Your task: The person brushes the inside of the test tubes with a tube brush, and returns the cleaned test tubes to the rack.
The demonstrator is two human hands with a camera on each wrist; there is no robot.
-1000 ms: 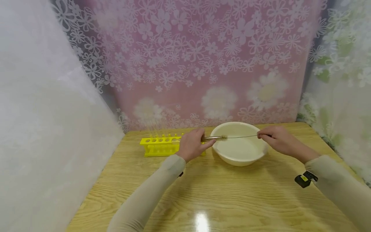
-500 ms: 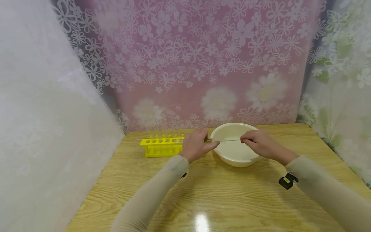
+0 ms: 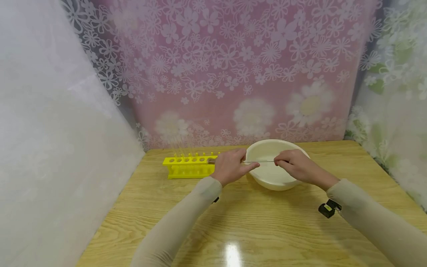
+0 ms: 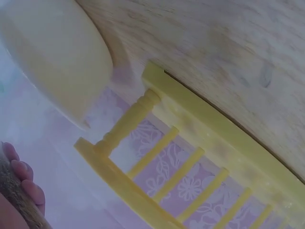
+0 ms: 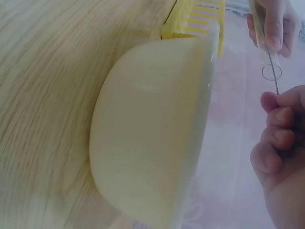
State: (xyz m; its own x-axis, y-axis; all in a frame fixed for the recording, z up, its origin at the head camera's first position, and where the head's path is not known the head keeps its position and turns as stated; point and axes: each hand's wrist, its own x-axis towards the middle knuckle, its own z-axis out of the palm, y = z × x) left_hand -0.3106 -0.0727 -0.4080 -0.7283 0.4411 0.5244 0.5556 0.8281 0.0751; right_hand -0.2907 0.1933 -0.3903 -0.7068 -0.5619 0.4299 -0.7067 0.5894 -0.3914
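Note:
My left hand grips a clear glass test tube, held level in front of the yellow rack. My right hand pinches the twisted wire handle of a test tube brush, which runs through the tube's round mouth. Brown bristles fill the tube beside my left fingers in the left wrist view. In the head view, the tube's far end shows dark bristles left of my hand. Both hands are above or beside the cream basin. Most of the tube is hidden by my left hand.
The yellow test tube rack stands at the back left of the wooden table, with several clear tubes upright in its left part. Flowered curtains enclose the back and sides.
My right hand has moved left, closer to my left hand. The brush bristles have gone from the tube's mouth deep into the tube. My left hand has shifted slightly right.

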